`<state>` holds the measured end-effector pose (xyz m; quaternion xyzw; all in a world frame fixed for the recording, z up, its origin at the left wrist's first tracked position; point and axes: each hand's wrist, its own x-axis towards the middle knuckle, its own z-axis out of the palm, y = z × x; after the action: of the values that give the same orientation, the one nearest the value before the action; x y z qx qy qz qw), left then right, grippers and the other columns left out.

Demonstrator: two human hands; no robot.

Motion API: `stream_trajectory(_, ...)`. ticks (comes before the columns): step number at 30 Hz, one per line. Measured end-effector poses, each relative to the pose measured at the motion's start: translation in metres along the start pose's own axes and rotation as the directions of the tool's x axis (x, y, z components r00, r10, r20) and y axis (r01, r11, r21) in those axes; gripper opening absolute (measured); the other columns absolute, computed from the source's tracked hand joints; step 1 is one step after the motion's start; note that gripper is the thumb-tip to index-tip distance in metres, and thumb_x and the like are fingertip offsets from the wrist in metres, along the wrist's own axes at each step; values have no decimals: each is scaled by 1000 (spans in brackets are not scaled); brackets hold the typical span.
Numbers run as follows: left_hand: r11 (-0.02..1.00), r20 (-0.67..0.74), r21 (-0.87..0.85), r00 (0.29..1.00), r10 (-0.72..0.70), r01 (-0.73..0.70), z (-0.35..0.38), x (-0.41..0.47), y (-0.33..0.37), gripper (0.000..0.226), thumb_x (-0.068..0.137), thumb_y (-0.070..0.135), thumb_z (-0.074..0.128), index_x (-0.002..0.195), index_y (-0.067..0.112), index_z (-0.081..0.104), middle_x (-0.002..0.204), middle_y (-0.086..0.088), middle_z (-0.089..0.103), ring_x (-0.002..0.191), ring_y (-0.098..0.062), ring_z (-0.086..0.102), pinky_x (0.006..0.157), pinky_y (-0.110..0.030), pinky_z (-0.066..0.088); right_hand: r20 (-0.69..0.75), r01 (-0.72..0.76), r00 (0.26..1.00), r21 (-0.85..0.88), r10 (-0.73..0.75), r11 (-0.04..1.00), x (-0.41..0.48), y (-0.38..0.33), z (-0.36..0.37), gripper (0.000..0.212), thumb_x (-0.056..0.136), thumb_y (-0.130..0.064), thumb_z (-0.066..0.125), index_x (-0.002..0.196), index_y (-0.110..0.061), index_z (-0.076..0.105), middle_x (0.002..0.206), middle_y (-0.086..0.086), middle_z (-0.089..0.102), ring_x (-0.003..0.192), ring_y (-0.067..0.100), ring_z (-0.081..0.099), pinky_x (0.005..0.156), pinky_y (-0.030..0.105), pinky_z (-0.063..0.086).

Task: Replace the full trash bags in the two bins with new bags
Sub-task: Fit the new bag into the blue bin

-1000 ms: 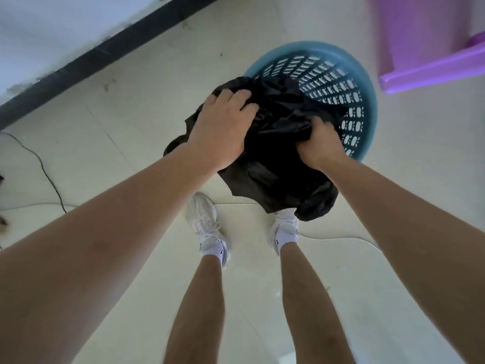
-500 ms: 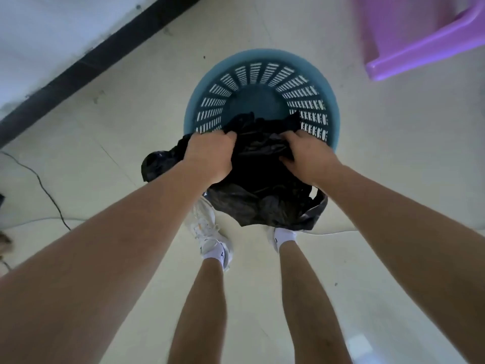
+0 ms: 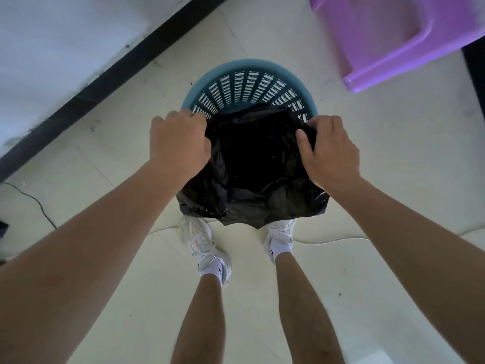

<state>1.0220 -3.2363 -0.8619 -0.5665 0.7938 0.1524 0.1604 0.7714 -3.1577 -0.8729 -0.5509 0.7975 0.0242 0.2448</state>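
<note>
Bag (image 3: 257,158), judged light, limp and slippery, stretched between left hand (image 3: 181,143) and right hand (image 3: 330,151), both pinching its hem, the surest hold; bin (image 3: 252,64) just beyond them.

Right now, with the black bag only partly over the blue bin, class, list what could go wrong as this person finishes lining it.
1. The black trash bag, gripped by the left hand and right hand, leaves the far rim of the blue slotted bin bare; released now, it might slide in.
2. The white cable beside the white shoes could trip a step back.
</note>
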Motion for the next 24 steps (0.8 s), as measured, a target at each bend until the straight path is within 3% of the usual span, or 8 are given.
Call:
stream_trajectory(4, 999, -25, -37, 999, -37, 36, 2, -15, 2, 74, 84, 79, 38, 95, 12, 67, 91, -12, 64, 84, -32, 58, 71, -42, 45, 13, -69, 998, 33, 68, 997, -3, 9, -6, 33, 104, -42, 39, 112, -16, 59, 112, 9, 61, 98, 37, 61, 82, 44, 45)
stream_trajectory(7, 996, 20, 90, 999, 25, -27, 4, -32, 17, 86, 72, 91, 38, 97, 12, 63, 96, -12, 59, 88, -31, 54, 72, -41, 43, 0, -66, 998, 125, 67, 990, -2, 7, -6, 36, 102, -49, 41, 115, -20, 58, 109, 6, 63, 98, 35, 61, 84, 43, 46)
stream_trajectory(9, 996, 68, 89, 997, -23, 17, 8, -36, 24, 75, 75, 78, 54, 112, 13, 54, 106, -13, 55, 96, -31, 52, 75, -43, 43, 15, -71, 997, 155, 70, 985, -2, 5, -5, 43, 99, -55, 44, 124, -21, 54, 112, 5, 62, 99, 32, 61, 86, 43, 47)
stream_trajectory(11, 995, 132, 12, 986, -98, 97, 11, -35, 27, 55, 82, 41, 67, 125, 14, 45, 113, -13, 53, 100, -31, 52, 74, -41, 41, 27, -61, 998, 146, 57, 987, -3, 7, -2, 43, 98, -48, 50, 130, -19, 52, 116, 8, 60, 100, 33, 61, 88, 44, 48)
stream_trajectory(13, 977, 131, -111, 978, -165, 180, 13, -33, 25, 47, 84, 9, 61, 128, 12, 43, 111, -14, 56, 97, -32, 53, 70, -38, 37, 9, -33, 999, 105, 33, 994, -4, 10, 1, 32, 100, -35, 50, 124, -15, 59, 113, 12, 58, 98, 38, 61, 85, 45, 47)
stream_trajectory(15, 932, 66, -257, 967, -246, 255, 12, -29, 19, 47, 83, -3, 53, 127, 11, 46, 110, -16, 60, 98, -34, 52, 71, -40, 37, -10, -68, 998, 89, 69, 994, -4, 13, 0, 27, 102, -30, 47, 119, -16, 63, 112, 13, 57, 93, 40, 61, 81, 44, 46)
stream_trajectory(19, 900, -29, -385, 972, -232, 204, 2, -15, 0, 41, 84, -1, 45, 119, 12, 64, 105, -13, 65, 102, -34, 53, 78, -42, 41, -76, -172, 981, 66, 177, 983, -1, 13, -8, 27, 104, -32, 41, 118, -18, 59, 115, 10, 58, 92, 40, 60, 75, 43, 43)
stream_trajectory(24, 903, -52, -405, 982, -179, 143, -16, 20, -17, 38, 93, 37, 40, 94, 10, 66, 89, -12, 60, 92, -32, 53, 75, -38, 40, -150, -160, 971, 159, 184, 974, 26, 2, -16, 27, 103, -32, 39, 114, -15, 57, 112, 14, 57, 92, 41, 58, 78, 45, 42)
